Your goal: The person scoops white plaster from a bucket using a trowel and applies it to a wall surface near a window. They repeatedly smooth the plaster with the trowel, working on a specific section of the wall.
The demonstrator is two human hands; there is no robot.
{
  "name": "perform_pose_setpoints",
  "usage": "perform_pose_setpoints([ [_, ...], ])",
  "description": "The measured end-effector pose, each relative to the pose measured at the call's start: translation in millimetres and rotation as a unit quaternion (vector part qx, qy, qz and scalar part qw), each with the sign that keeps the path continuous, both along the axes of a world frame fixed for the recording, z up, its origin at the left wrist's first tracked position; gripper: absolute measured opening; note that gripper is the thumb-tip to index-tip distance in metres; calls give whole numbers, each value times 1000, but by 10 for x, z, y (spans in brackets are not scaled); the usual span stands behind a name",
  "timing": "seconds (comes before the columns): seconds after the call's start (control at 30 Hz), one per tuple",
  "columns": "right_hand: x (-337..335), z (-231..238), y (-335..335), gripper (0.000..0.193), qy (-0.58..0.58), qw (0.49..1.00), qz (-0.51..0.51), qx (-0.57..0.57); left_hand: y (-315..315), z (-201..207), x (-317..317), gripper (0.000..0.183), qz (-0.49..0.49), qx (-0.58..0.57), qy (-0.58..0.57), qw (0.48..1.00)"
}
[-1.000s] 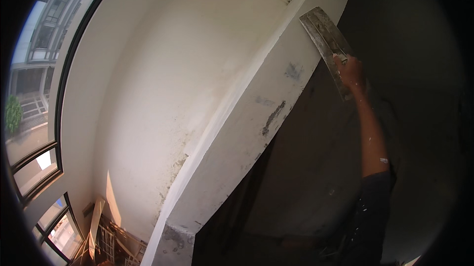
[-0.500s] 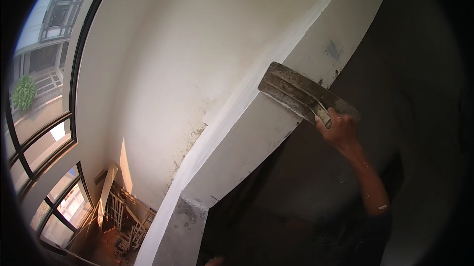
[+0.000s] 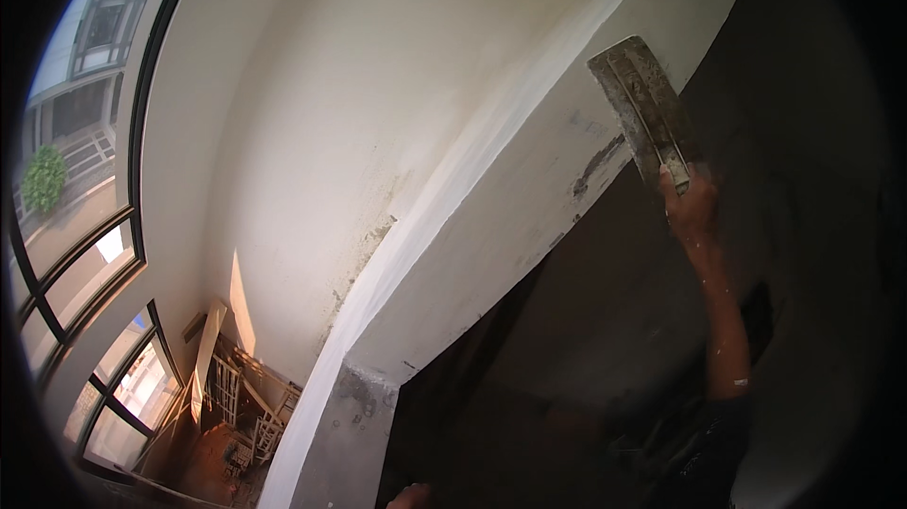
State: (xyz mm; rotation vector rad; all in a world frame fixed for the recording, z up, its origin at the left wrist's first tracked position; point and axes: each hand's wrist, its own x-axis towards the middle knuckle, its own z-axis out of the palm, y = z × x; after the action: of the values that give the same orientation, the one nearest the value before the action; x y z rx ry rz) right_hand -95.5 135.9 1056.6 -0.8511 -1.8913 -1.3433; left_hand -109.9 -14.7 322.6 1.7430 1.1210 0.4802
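My right hand (image 3: 693, 202) is closed around the handle of a long, plaster-smeared plastering trowel (image 3: 633, 93). The trowel's blade lies across the upper part of a pale, slanting beam face (image 3: 501, 235), overhanging its dark lower edge. Grey smudges and a rough dark patch (image 3: 600, 166) mark the face just beside the blade. White specks dot my right forearm. Only a small bit of my left hand (image 3: 409, 497) shows at the bottom edge, next to the grey lower section (image 3: 351, 433); its fingers are not clear and whatever it may hold is hidden.
A tall white wall (image 3: 350, 84) rises beyond the beam, with crumbly patches along their joint. Dark-framed windows (image 3: 139, 169) stand at the left. Far below, planks (image 3: 209, 348) and wooden frames lean in a corner. The space right of the beam is in deep shadow.
My right hand has moved the trowel up and to the right along the beam face, and its blade has turned more upright. Slightly more of my left hand shows at the bottom.
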Motion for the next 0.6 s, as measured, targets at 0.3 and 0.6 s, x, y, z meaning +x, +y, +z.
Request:
perform_pose_setpoints([
  [0.3, 188, -2188, -194, 33, -54, 966, -57, -245, -182, 1074, -436, 33, -1, 18, 29, 999],
  [0.6, -85, -1140, -604, 37, 99, 984, -26, -149, -102, 975, -196, 33, -59, 30, 46, 997],
])
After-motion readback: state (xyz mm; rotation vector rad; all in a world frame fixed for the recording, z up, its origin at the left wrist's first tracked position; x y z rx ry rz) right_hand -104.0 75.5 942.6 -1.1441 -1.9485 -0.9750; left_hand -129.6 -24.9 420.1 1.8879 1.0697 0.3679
